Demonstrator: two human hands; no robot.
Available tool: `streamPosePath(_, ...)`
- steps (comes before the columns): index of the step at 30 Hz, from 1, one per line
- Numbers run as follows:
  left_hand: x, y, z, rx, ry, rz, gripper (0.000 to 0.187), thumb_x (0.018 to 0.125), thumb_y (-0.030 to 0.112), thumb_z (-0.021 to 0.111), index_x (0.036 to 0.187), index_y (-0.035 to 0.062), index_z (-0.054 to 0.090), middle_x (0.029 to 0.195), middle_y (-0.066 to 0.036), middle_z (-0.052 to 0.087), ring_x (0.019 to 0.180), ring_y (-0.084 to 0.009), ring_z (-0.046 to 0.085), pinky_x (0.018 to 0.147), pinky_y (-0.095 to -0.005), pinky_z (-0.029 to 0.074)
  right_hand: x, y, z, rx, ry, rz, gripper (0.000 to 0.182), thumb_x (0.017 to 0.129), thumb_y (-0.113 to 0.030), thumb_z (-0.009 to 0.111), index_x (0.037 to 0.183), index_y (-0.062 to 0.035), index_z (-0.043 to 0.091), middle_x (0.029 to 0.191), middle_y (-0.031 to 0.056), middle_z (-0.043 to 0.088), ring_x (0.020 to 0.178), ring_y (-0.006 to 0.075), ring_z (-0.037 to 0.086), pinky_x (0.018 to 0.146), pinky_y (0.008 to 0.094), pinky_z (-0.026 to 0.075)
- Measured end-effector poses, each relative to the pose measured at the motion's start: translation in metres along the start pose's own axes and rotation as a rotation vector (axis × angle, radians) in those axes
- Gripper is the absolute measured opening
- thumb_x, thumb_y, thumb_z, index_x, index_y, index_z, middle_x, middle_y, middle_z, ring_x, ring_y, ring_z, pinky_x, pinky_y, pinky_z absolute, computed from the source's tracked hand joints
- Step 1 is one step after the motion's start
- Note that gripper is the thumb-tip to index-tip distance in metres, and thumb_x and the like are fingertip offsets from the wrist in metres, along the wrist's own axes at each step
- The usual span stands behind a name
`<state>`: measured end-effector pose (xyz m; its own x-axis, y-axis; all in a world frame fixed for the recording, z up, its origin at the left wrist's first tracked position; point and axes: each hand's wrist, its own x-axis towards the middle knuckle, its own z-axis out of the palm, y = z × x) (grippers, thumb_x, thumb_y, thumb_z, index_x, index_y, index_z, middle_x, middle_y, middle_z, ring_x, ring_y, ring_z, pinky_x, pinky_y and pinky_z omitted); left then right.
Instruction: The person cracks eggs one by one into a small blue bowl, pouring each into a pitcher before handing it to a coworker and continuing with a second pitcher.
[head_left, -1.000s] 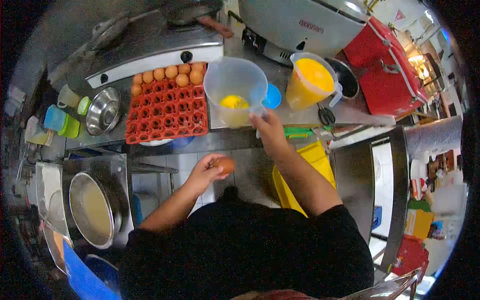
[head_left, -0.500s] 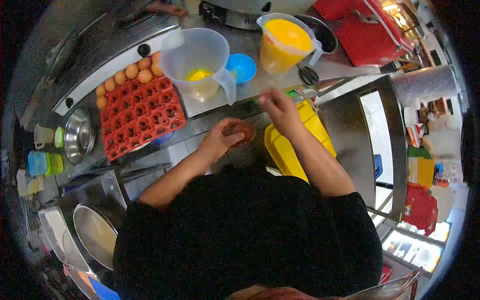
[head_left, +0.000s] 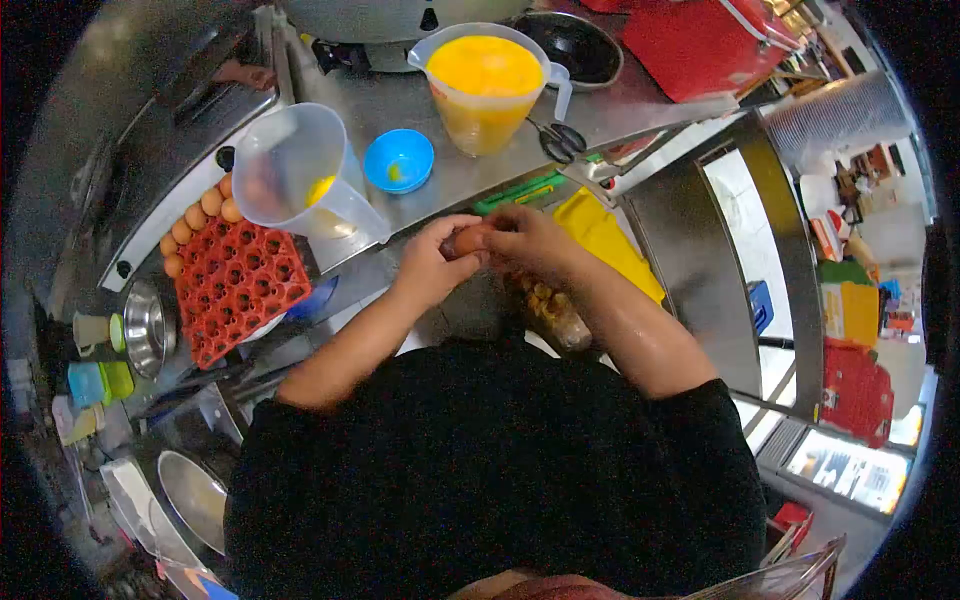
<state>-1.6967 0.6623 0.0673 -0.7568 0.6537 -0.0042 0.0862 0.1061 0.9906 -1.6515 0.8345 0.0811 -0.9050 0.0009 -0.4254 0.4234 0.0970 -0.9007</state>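
Observation:
My left hand (head_left: 432, 262) is closed around a brown egg (head_left: 470, 240), held low in front of the counter edge. The fingers of my right hand (head_left: 530, 242) are bent in against the egg's right side, so both hands meet at it. Below my right forearm, broken eggshells (head_left: 545, 303) show in a bin beside its yellow lid (head_left: 612, 240). A clear measuring jug (head_left: 290, 150) with a little yolk in it stands on the counter to the left. Close by is a small blue bowl (head_left: 399, 150) with a bit of egg inside.
A red egg tray (head_left: 240, 285) with several brown eggs (head_left: 210, 203) along its far edge sits at left, near a steel bowl (head_left: 150, 330). Farther back stand a jug of beaten egg (head_left: 485, 90), a whisk (head_left: 560, 142) and a dark pan (head_left: 575, 50).
My right hand has moved left and down to the egg in my left hand. Eggshells now show in the bin, with the yellow lid shifted up. The view has swung, moving the counter items left.

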Motion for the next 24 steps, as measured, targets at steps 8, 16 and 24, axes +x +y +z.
streamPosePath(8, 0.017, -0.002, -0.020, -0.302, 0.386, -0.073, 0.049, 0.080, 0.007, 0.056, 0.124, 0.0060, 0.034, 0.121, -0.010, 0.042, 0.090, -0.0121, 0.048, 0.079, -0.0259, 0.040, 0.041, -0.043, -0.023, 0.159, -0.203, 0.035, 0.035, 0.076, -0.026, 0.061, 0.101, -0.0042, 0.049, 0.090, 0.0084, 0.055, 0.072, 0.0148, 0.056, 0.064, 0.0272, 0.050)
streamPosePath(16, 0.001, 0.008, -0.033, -0.200, 0.568, -0.194, 0.048, 0.081, 0.012, 0.057, 0.124, 0.0075, 0.036, 0.120, -0.010, 0.044, 0.088, -0.0124, 0.048, 0.076, -0.0261, 0.040, 0.081, -0.044, -0.011, 0.185, -0.303, -0.058, 0.040, 0.075, -0.025, 0.061, 0.104, -0.0014, 0.048, 0.094, 0.0114, 0.055, 0.075, 0.0161, 0.057, 0.062, 0.0265, 0.049)
streamPosePath(24, 0.049, -0.014, -0.053, -0.106, 0.503, -0.110, 0.042, 0.080, 0.014, 0.060, 0.119, 0.0070, 0.046, 0.109, -0.008, 0.049, 0.076, -0.0095, 0.051, 0.068, -0.0222, 0.043, 0.137, -0.048, 0.014, -0.083, -0.203, -0.263, 0.043, 0.071, -0.029, 0.063, 0.100, 0.0016, 0.054, 0.089, 0.0111, 0.059, 0.079, 0.0168, 0.057, 0.067, 0.0278, 0.047)
